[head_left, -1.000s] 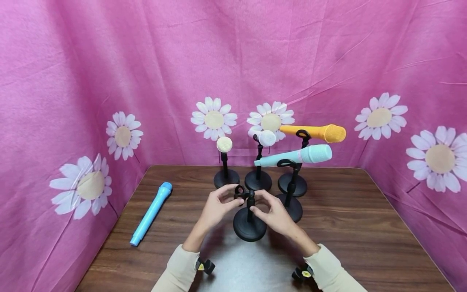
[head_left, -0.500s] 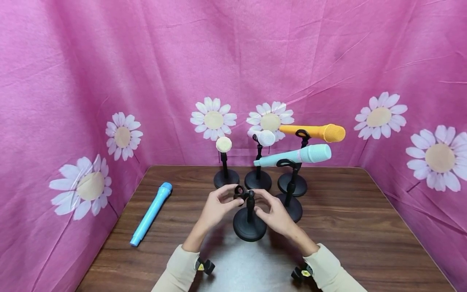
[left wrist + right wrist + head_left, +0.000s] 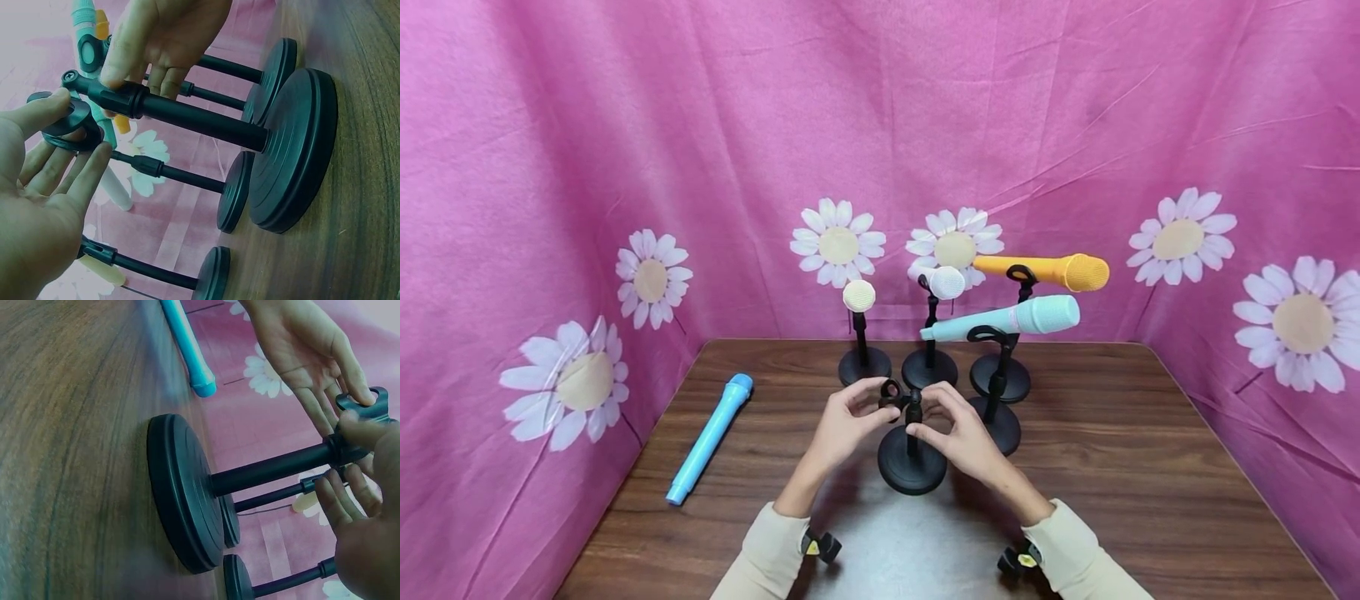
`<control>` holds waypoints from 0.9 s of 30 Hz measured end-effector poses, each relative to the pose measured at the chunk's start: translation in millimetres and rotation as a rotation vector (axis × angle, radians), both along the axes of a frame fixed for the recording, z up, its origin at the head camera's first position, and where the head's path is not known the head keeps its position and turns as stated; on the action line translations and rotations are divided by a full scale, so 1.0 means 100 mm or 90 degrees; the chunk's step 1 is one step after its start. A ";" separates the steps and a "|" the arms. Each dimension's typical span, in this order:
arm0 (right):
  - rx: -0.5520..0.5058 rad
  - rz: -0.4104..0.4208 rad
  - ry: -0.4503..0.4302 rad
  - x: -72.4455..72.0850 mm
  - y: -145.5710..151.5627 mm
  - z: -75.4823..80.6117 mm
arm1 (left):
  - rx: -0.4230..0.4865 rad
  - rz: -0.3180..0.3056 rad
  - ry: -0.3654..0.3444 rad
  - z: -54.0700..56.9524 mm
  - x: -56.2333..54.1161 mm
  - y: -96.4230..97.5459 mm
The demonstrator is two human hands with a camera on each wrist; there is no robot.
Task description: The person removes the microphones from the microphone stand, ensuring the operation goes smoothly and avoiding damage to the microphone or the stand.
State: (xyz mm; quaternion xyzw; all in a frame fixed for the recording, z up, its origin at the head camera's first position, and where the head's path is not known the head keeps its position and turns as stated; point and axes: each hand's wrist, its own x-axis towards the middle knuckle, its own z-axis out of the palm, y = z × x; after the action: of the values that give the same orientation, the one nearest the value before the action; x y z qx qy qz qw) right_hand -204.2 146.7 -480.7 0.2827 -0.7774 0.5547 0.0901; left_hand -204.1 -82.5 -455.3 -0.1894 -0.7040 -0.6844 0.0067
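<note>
A black desktop microphone stand (image 3: 912,471) stands upright on the wooden table between the two hands. My left hand (image 3: 841,429) pinches its microphone clip (image 3: 74,128), thumb on one side and fingers on the other. The clip juts to the left of the pole and has no microphone in it. My right hand (image 3: 964,433) grips the collar (image 3: 125,100) at the top of the pole between thumb and fingers. In the right wrist view the round base (image 3: 181,494) sits flat on the table.
A blue microphone (image 3: 709,440) lies at the left. Behind stand several more stands, bearing a cream microphone (image 3: 859,296), a white one (image 3: 946,282), an orange one (image 3: 1060,272) and a mint-green one (image 3: 1030,317). A pink flowered curtain (image 3: 880,125) surrounds the table (image 3: 1120,483).
My right thumb has drawn slightly away from the pole and come back against it. My left hand keeps its hold on the clip, and the stand has stayed in place.
</note>
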 end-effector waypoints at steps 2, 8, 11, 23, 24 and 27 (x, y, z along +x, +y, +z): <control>0.005 0.014 -0.011 0.01 0.01 0.01 | -0.005 0.003 0.003 0.00 0.00 -0.01; 0.035 0.024 -0.027 0.02 0.04 0.04 | -0.021 0.012 0.009 -0.01 -0.01 -0.01; 0.042 0.011 0.009 0.01 0.03 0.04 | -0.026 0.014 0.013 -0.02 0.00 -0.01; 0.080 -0.065 0.017 -0.01 -0.04 0.09 | -0.036 0.012 0.017 0.01 0.00 -0.01; 0.078 -0.060 0.014 -0.01 -0.04 0.09 | -0.036 0.012 0.019 0.01 -0.01 -0.01; 0.071 -0.037 -0.002 -0.01 -0.03 0.12 | -0.037 0.012 0.020 0.02 -0.01 -0.01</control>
State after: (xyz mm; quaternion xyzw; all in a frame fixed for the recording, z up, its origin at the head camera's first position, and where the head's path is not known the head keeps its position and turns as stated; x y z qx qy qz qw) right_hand -205.4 143.6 -469.2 0.2635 -0.8152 0.5081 0.0889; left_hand -204.9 -83.4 -453.6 -0.1940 -0.7253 -0.6603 0.0186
